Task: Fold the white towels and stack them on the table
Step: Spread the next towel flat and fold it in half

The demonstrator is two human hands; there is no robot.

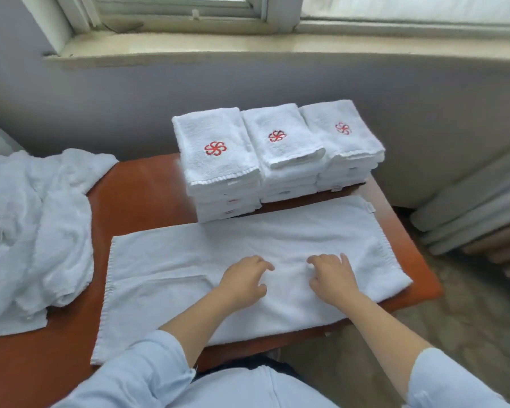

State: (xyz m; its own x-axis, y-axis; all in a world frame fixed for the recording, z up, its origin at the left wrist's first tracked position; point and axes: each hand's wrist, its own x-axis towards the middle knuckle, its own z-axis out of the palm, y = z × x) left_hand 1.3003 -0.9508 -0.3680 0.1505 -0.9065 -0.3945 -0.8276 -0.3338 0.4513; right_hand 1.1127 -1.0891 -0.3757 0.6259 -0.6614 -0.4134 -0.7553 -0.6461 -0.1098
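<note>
"Left hand [242, 285] and right hand [331, 279]: what were they doing?"

"Both rested palm-down near the middle of the flat white terry towel [277, 231]. They were close together but apart, fingers loosely bent, tips on the cloth. Neither seemed to grip anything."

"And the towel?"

"Spread lengthwise across the reddish-brown wooden table [136, 195], just in front of three stacks of folded white towels with red flower emblems [215, 160]. A crumpled heap of unfolded white towels [33, 225] lay at the left."

"How would that step go well?"

"It was smoothing, I judged. Sweeping outward from the centre to both ends would press out the crease left of centre. Squaring the edges first would let the fold match the stacks."
</note>
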